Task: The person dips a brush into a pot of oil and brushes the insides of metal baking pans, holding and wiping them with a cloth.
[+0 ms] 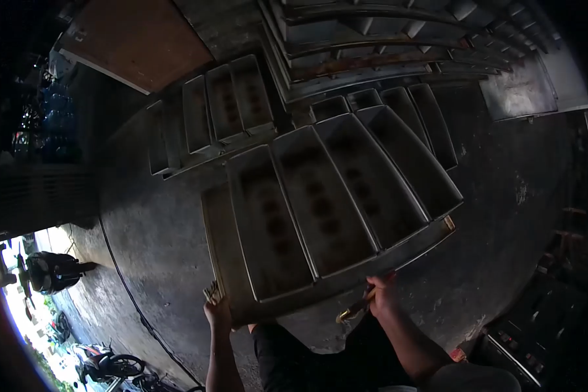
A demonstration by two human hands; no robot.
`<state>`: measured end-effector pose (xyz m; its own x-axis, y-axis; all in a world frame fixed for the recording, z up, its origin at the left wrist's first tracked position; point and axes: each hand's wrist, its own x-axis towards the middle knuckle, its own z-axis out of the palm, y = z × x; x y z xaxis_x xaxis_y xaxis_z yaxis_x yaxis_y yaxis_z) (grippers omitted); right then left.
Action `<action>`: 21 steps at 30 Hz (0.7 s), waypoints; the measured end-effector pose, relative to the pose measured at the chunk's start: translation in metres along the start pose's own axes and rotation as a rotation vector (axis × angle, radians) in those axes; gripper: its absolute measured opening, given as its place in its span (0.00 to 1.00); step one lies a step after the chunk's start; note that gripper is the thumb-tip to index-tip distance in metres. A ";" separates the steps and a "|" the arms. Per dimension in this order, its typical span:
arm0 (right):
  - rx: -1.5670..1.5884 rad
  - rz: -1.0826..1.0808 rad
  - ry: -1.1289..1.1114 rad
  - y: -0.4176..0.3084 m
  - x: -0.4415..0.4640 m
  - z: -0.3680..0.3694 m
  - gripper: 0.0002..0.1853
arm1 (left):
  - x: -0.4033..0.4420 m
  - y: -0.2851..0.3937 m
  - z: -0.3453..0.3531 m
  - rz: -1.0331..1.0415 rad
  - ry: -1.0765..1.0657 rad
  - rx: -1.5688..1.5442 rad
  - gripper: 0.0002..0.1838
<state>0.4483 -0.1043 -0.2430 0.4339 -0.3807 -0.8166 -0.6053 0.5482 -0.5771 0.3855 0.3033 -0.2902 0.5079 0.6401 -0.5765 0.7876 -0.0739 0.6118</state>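
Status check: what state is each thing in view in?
Four front containers: open-topped, dark spots inside
Base: supporting containers
Tool: held, yellowish end exposed
Right hand: closed around tool
Left hand: at base edge, grip unclear
Rear left containers: open-topped
Floor cable: lying stretched out
Motorbike: parked outside

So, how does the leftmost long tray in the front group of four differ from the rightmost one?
The leftmost tray shows dark round patches on its floor; the rightmost tray has none I can make out. In the picture, the leftmost tray's near end sits lower, while the rightmost tray slants more and ends higher up. Both are long, open-topped and greyish.
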 end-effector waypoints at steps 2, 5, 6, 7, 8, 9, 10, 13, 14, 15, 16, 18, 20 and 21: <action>-0.004 0.098 0.001 0.032 -0.024 0.042 0.20 | 0.022 0.014 -0.053 -0.094 0.015 -0.032 0.05; -0.021 0.084 -0.047 0.074 -0.067 0.107 0.19 | 0.070 0.016 -0.136 -0.036 0.021 0.066 0.08; -0.027 0.091 -0.022 0.089 -0.081 0.133 0.19 | 0.085 0.027 -0.160 -0.052 0.003 0.077 0.08; -0.026 0.068 -0.011 0.103 -0.091 0.159 0.19 | 0.102 0.042 -0.180 -0.010 0.024 0.053 0.10; -0.022 0.040 -0.003 0.114 -0.099 0.183 0.19 | 0.120 0.052 -0.194 0.034 0.045 0.025 0.11; -0.015 0.053 -0.034 0.119 -0.105 0.211 0.19 | 0.143 0.054 -0.209 0.042 0.054 0.017 0.12; -0.017 0.048 -0.018 0.125 -0.108 0.237 0.19 | 0.164 0.058 -0.221 0.037 0.037 0.017 0.12; 0.065 0.023 -0.008 0.137 -0.095 0.314 0.14 | 0.234 0.078 -0.238 -0.067 0.005 0.130 0.12; 0.057 0.019 -0.017 0.138 -0.086 0.338 0.14 | 0.264 0.075 -0.238 -0.068 -0.005 0.130 0.12; 0.049 0.015 -0.027 0.139 -0.076 0.361 0.14 | 0.294 0.072 -0.234 -0.003 0.006 0.139 0.12; 0.067 -0.002 -0.012 0.141 -0.065 0.385 0.13 | 0.325 0.072 -0.229 0.063 0.016 0.147 0.12; 0.100 -0.074 -0.026 0.150 -0.031 0.426 0.13 | 0.387 0.087 -0.213 0.025 0.011 0.367 0.15; 0.110 -0.135 -0.046 0.163 0.018 0.456 0.13 | 0.455 0.082 -0.193 0.081 -0.048 0.244 0.19; 0.080 -0.107 -0.041 0.168 0.041 0.470 0.12 | 0.479 0.088 -0.182 0.131 -0.048 0.277 0.21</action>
<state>0.6782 0.3225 -0.3695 0.5211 -0.4097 -0.7488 -0.5000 0.5645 -0.6568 0.6345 0.7426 -0.4134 0.6223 0.5747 -0.5315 0.7759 -0.3632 0.5158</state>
